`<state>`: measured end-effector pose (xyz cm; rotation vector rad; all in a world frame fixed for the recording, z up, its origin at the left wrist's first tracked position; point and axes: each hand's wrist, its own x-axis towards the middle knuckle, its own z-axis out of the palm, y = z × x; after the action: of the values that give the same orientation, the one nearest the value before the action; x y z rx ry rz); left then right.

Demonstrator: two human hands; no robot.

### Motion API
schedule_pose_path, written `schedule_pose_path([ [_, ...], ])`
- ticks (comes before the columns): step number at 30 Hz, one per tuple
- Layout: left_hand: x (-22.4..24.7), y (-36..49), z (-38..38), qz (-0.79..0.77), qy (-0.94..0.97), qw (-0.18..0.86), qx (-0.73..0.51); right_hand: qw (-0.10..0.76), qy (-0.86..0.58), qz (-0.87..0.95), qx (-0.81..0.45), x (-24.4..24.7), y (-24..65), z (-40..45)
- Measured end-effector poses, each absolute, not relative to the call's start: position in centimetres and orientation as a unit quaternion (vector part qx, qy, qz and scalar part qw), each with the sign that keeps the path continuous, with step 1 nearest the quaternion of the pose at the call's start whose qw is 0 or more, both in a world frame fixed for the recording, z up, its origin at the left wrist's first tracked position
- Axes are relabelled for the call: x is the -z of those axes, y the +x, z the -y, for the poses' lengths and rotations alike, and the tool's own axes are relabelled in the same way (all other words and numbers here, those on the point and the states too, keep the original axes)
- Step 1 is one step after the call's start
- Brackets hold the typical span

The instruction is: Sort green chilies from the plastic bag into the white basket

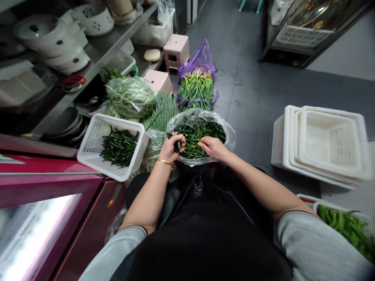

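Note:
Long dark green chili peppers point(195, 136) fill a clear plastic bag point(230, 132) standing open in front of me. My left hand point(171, 147), with a gold bangle at the wrist, is closed around a small bunch of these green chilies point(177, 146) at the bag's left edge. Over the right part of the bag, my right hand point(213, 148) has its fingers pinched together, low against the peppers. Whatever sits between those fingertips is hidden. To the left, a white perforated basket point(91, 150) contains a pile of similar green chilies point(120, 147).
Scallions point(196, 88) lie in a purple bag point(202, 56) beyond the chilies. Bagged greens point(130, 95) and pink stools point(176, 50) stand at the back left. Stacked white baskets point(325, 140) occupy the right. A shelf point(108, 48) holds white pots. Green peppers point(345, 226) are at the lower right.

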<state>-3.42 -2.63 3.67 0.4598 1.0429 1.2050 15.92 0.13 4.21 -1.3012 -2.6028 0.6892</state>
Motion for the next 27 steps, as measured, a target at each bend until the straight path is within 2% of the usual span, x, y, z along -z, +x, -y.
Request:
schedule_pose_path([
  [3,-3.6,-5.0,2.1,-0.461,0.120,0.696,-0.537,-0.028,-0.472,0.871,-0.132,-2.9,14.1,-2.4],
  [6,-3.5,-5.8,1.8,-0.457,0.101,0.710,-0.526,-0.123,-0.466,0.871,-0.095,-1.6,12.5,-3.9],
  [13,-3.1,-5.8,2.0,-0.406,0.144,0.738,-0.520,-0.180,-0.415,0.888,-0.082,-2.4,19.5,-3.9],
  [15,-3.0,-5.6,1.9,-0.387,0.157,0.744,-0.522,-0.182,-0.434,0.879,-0.080,-3.6,21.2,-3.9],
  [20,-3.2,-4.8,1.5,-0.378,0.174,0.750,-0.514,-0.086,-0.486,0.865,-0.093,-5.3,18.8,-3.4],
  [25,-3.3,-3.4,1.7,-0.465,0.256,0.688,-0.496,-0.132,-0.502,0.841,-0.154,-2.5,13.5,-3.2],
  [27,-3.2,-2.9,1.8,-0.500,0.296,0.650,-0.490,-0.110,-0.515,0.828,-0.192,-2.0,13.3,-3.9],
])
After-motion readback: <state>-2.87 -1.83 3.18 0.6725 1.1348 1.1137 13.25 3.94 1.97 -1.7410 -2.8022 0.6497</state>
